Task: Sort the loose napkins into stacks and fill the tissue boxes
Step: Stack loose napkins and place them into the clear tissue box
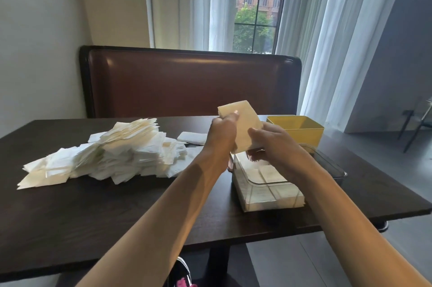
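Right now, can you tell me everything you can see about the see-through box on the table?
The clear box looks like transparent plastic, rectangular with rounded corners and an open top. It sits upright on the dark table, near its right edge, just in front of a yellow box. Flat white napkins lie stacked inside it, showing through its walls. Both hands hold a napkin stack above its far end: the left hand and right hand. Whether either hand touches the box cannot be told.
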The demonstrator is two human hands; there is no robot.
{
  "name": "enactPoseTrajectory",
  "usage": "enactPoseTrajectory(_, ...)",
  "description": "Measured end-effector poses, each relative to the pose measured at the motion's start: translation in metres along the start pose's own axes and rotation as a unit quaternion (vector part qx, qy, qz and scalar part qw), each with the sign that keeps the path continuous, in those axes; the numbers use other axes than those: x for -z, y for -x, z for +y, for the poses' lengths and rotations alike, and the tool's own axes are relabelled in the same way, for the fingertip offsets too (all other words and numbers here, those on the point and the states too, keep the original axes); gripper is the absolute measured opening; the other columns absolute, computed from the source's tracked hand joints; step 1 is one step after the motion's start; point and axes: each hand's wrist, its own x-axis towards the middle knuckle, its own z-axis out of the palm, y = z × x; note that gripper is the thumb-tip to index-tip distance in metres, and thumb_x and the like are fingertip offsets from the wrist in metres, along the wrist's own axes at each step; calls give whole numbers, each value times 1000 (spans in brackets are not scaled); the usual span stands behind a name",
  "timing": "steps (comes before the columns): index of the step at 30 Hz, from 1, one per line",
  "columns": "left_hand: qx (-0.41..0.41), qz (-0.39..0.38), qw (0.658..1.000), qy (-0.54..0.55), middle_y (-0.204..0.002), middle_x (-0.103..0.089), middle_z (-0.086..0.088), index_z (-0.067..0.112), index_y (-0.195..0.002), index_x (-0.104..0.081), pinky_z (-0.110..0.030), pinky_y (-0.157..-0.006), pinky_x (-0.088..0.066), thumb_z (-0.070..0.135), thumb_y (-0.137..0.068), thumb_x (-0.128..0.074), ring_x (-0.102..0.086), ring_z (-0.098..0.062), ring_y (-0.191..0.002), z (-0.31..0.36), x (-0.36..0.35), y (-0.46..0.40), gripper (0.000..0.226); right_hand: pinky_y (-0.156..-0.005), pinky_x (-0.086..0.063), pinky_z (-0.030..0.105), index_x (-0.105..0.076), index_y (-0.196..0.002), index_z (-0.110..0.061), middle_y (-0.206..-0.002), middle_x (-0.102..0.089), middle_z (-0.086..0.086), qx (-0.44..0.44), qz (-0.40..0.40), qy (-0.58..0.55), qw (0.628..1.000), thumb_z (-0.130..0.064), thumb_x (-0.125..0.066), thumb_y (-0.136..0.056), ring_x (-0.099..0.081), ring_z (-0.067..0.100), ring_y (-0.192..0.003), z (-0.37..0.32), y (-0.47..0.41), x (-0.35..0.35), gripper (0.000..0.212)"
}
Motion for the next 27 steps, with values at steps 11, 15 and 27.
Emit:
enactPoseTrajectory(11,150,-193,969,25,-130,-56,-13,16,-128,-46,-46,-104,-50,23,-98,-64,-60,-29,-113,-12,-63,-23,36,-87,-49,37,-66,-104,-16,-108,-64,5,-31,190,112,975,-44,-31,-106,-60,22,-97,34,-12,112,45)
enactPoseTrajectory(15,200,-238,950,-25,-130,-54,-11,20,-134,-42,-47,-100,-52,22,-93,-70,-59,-31,-114,-23,-86,-24,50,-101,-43,44,-59,-119,-19,-121,-59,1,-70,199,118,970,-53,-28,-104,-55,20,-107,68,-15,144,49)
enactPoseTrajectory(27,296,-259,909,-135,-148,-47,-14,13,-135,-47,-36,-101,-51,8,-89,-73,-52,-31,-132,-63,-123,-37,53,-116,-32,48,-45,-144,-8,-144,-50,7,-113,125,53,984,-53,-26,-104,-47,25,-132,101,-18,144,62)
